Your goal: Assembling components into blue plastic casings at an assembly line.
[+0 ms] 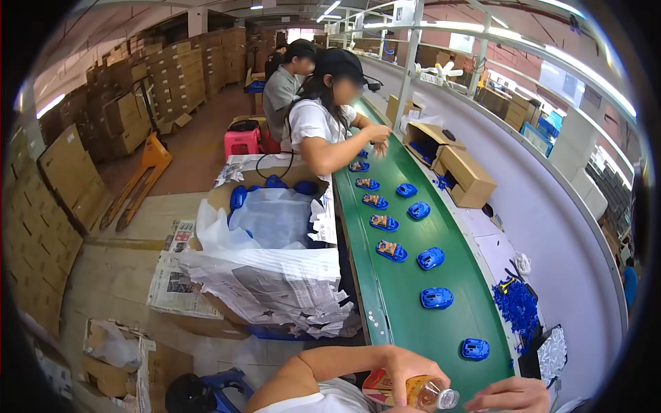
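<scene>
At the lower edge, my left hand [412,368] is wrapped round a clear plastic bottle [428,394] with a yellow-orange label. The bottle lies tilted, its whitish mouth end pointing right. My right hand [511,395] is just right of that end, apart from it, with fingers stretched toward it; its underside is cut off by the picture's edge. Beyond my hands, a green conveyor belt [406,323] carries blue oval plastic shells [475,349] in one row. Another row holds blue shells with brown-patterned tops [391,250].
Left of the belt stands a paper-lined carton [268,275] with blue pieces and plastic film. Small blue parts [516,310] are heaped along the belt's right side, near open cartons [465,175]. Two co-workers [330,117] sit farther up. An orange pallet jack [148,172] stands far left.
</scene>
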`<control>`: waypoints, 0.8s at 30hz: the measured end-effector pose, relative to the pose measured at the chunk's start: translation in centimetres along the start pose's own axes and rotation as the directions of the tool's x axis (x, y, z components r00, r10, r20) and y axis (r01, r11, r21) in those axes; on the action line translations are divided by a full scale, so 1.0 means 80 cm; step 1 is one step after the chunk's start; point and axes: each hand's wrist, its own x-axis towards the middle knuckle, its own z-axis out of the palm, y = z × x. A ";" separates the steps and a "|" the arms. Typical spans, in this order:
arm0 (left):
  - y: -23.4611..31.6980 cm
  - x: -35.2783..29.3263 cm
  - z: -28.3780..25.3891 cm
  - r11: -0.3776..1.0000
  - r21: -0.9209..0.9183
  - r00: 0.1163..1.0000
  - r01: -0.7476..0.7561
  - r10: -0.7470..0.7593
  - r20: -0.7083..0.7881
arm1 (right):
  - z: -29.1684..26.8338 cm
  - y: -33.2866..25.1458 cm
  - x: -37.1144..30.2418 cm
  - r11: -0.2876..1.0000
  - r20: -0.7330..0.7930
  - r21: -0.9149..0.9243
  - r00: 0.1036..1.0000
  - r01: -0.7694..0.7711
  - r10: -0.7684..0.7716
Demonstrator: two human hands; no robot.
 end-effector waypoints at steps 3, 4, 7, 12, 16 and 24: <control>0.031 -0.025 0.011 0.981 0.162 0.970 -0.109 0.141 -0.200 | 0.002 -0.011 -0.005 0.997 -0.077 -0.027 0.995 -0.069 0.066; 0.046 -0.034 0.015 0.959 0.241 0.935 -0.147 0.214 -0.283 | 0.005 -0.017 -0.010 0.994 -0.110 -0.034 0.989 -0.103 0.099; 0.097 -0.051 0.033 0.828 0.538 0.729 -0.157 0.465 -0.502 | 0.010 -0.034 -0.030 0.973 -0.223 -0.064 0.953 -0.223 0.204; 0.151 -0.065 0.060 0.517 0.855 0.577 0.030 0.690 -0.437 | 0.040 -0.010 -0.062 0.935 -0.269 -0.068 0.909 -0.349 0.320; 0.183 -0.055 0.065 0.154 0.988 0.528 0.031 0.836 -0.147 | 0.034 -0.021 -0.071 0.901 -0.245 -0.070 0.883 -0.428 0.400; 0.233 -0.034 0.088 -0.257 0.946 0.573 0.199 0.813 0.100 | 0.033 -0.025 -0.091 0.913 -0.332 -0.064 0.872 -0.403 0.361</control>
